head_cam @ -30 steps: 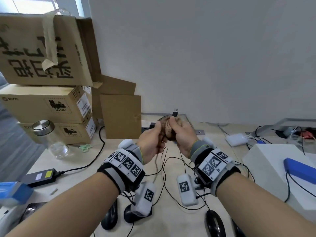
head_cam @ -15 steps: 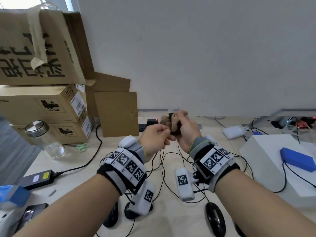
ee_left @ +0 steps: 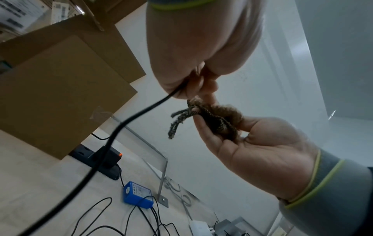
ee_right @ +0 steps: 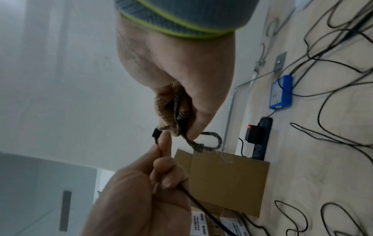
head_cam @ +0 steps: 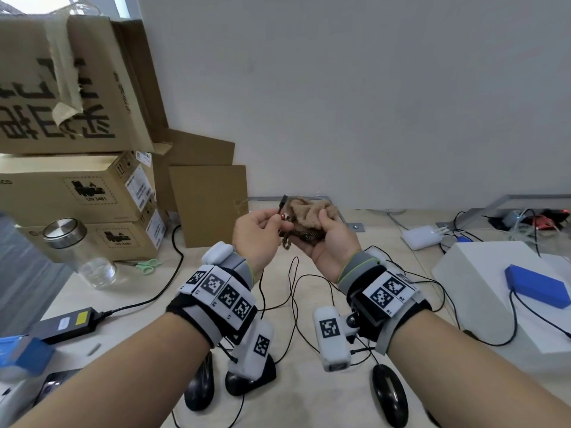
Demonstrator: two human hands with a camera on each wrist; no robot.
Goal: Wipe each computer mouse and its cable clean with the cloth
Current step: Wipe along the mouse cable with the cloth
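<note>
My left hand [head_cam: 278,222] pinches a thin black mouse cable [ee_left: 121,126] just below its USB plug [head_cam: 282,201], which sticks up above the fingers. Right beside it, my right hand [head_cam: 321,220] grips a bunched tan fuzzy cloth [head_cam: 309,211] with a dark woven edge hanging out. Both hands are raised above the table, and the cloth sits next to the plug without covering it. The cable drops toward the table. Three black mice [head_cam: 199,387] [head_cam: 250,378] [head_cam: 389,393] lie near the table's front edge, partly hidden by my wrists.
Stacked cardboard boxes [head_cam: 77,186] and a glass jar [head_cam: 77,251] stand at the left, with green scissors [head_cam: 148,265] and a black power adapter [head_cam: 65,322]. A white box [head_cam: 482,291] carrying a blue block [head_cam: 537,288] is at the right. Loose cables cross the table's middle.
The cloth was wrapped round the cable end between both hands. Now the hands have parted slightly, the plug is bare above my left fingers, and the cloth sits in my right palm.
</note>
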